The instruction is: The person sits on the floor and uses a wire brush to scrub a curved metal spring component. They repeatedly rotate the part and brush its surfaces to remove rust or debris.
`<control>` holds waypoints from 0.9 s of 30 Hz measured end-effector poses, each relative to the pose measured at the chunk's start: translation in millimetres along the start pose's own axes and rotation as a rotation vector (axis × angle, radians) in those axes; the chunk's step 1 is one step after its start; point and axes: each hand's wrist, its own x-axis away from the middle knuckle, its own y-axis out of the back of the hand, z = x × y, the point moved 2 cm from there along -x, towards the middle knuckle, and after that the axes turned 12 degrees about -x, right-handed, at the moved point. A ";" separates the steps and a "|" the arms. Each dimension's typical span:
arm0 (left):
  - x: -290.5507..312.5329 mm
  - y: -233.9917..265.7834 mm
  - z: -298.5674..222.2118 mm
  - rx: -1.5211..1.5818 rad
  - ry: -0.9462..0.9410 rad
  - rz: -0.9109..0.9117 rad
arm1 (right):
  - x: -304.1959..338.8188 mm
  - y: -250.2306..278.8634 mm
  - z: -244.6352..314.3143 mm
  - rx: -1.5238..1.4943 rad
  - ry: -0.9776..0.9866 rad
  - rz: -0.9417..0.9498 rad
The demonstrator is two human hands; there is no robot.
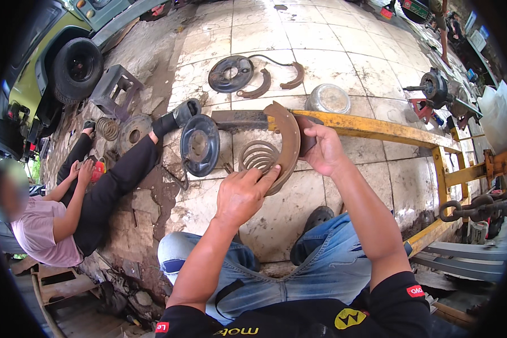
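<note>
A curved, rust-brown brake shoe (289, 141) is held upright in front of me, above the tiled floor. My left hand (239, 197) is closed at its lower left edge, with the index finger stretched along the lining. On the other side my right hand (325, 152) grips a dark flat part next to the shoe's inner side, thumb uppermost. Whether that part belongs to the shoe I cannot tell. Behind the shoe a rusty coil spring (259, 153) is partly hidden. A dark round brake backing plate (200, 145) stands tilted to the left.
A yellow metal frame (377, 128) runs across to the right. Beyond it lie a second backing plate (231, 74), two brake shoes (256, 85) and a round metal drum (328, 99). At left a person (50, 225) sits with legs stretched out, near a grey stool (116, 90).
</note>
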 end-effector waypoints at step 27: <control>2.7 -19.9 23.2 2.421 0.867 -0.192 | 4.3 10.4 -1.2 -0.012 0.487 -0.136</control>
